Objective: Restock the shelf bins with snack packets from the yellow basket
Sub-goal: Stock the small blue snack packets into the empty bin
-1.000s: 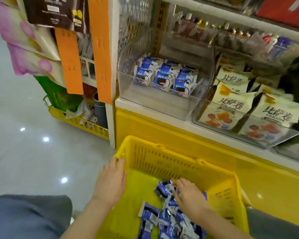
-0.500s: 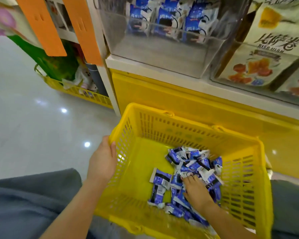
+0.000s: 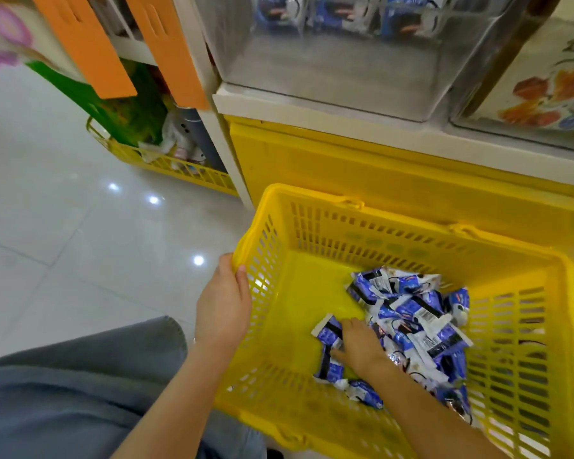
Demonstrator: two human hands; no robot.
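A yellow slotted basket (image 3: 395,233) stands on the floor in front of the shelf. Several blue-and-white snack packets (image 3: 411,309) lie heaped in its right half. My left hand (image 3: 224,303) grips the basket's left rim, thumb on the inside. My right hand (image 3: 362,349) reaches down into the basket, with its fingers spread over the packets at the left side of the heap; whether they have closed on one is hidden. Above, a clear shelf bin (image 3: 345,71) holds the same blue packets at its back.
A second clear bin (image 3: 524,104) with cream, flower-printed bags sits to the right on the shelf. Orange hanging strips (image 3: 90,51) and another yellow basket (image 3: 166,167) of goods stand to the left. My grey-trousered knee (image 3: 73,385) is low left, beside glossy floor.
The view has tilted down and closer to the basket. My left hand slid along the rim toward the corner. My right hand shifted left onto the packets at the heap's edge.
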